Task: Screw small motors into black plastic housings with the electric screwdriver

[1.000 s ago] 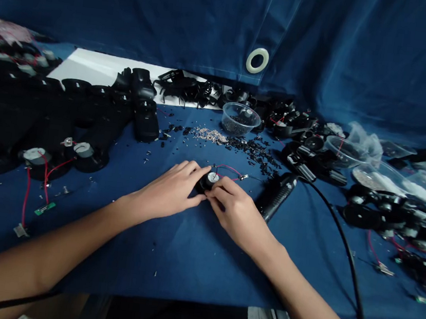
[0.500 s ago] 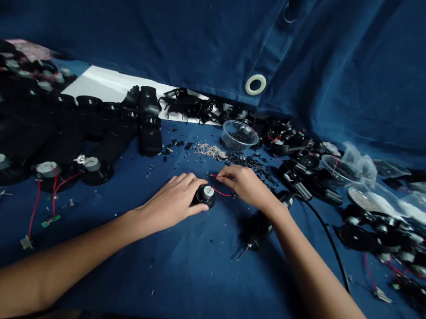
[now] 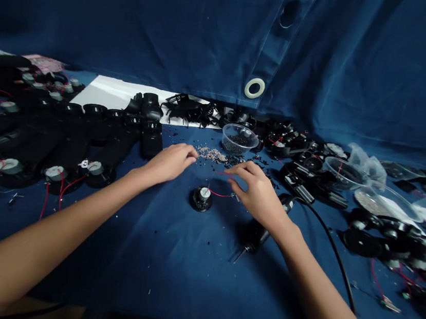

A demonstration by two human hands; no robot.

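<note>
My left hand [image 3: 169, 162] is empty and reaches flat towards a small heap of silver bits [image 3: 211, 154], its fingertips just short of them. My right hand [image 3: 255, 190] hangs over the table, and a thin red wire [image 3: 222, 173] runs out from its fingertips. Below and between my hands, a small round black speaker [image 3: 202, 198] sits untouched with its silver centre facing up. A red lead [image 3: 220, 194] runs from it to a small metal terminal, partly behind my right hand.
A black soldering iron [image 3: 260, 236] lies under my right wrist, its cable curving to the front right. A clear plastic bowl [image 3: 240, 139] of black bits stands behind. Many black speaker parts crowd both sides of the blue cloth [image 3: 168, 273].
My left hand has let go of the speaker and moved back towards the silver bits. My right hand has moved up and right. The speaker stays in place.
</note>
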